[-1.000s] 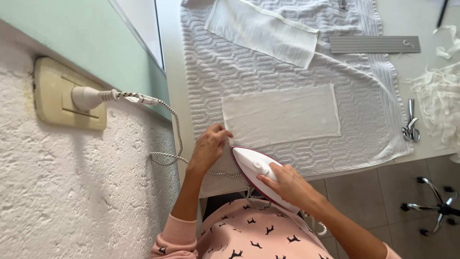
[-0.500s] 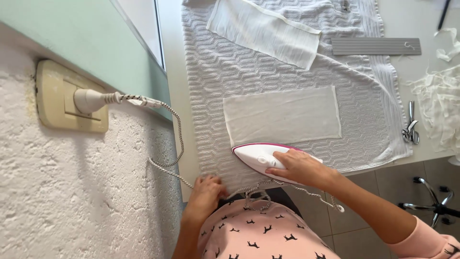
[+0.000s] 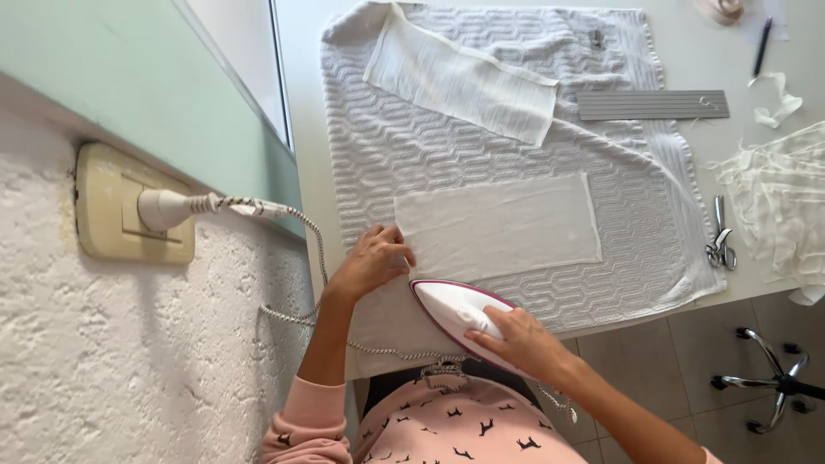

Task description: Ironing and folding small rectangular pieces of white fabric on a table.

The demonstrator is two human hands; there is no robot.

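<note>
White table (image 3: 309,103) carries a textured towel (image 3: 412,155) as padding; on it lies a white fabric strip (image 3: 498,225). Left hand (image 3: 374,260), fingers pressed together, pins its left end flat while right hand (image 3: 516,339) curls around the iron (image 3: 451,309) just near of it

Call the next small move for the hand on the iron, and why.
Probably slide the iron forward onto the flat cloth rectangle: its tip sits just short of the cloth's near edge, the right hand grips it, and the left hand pins the cloth's corner.
</note>
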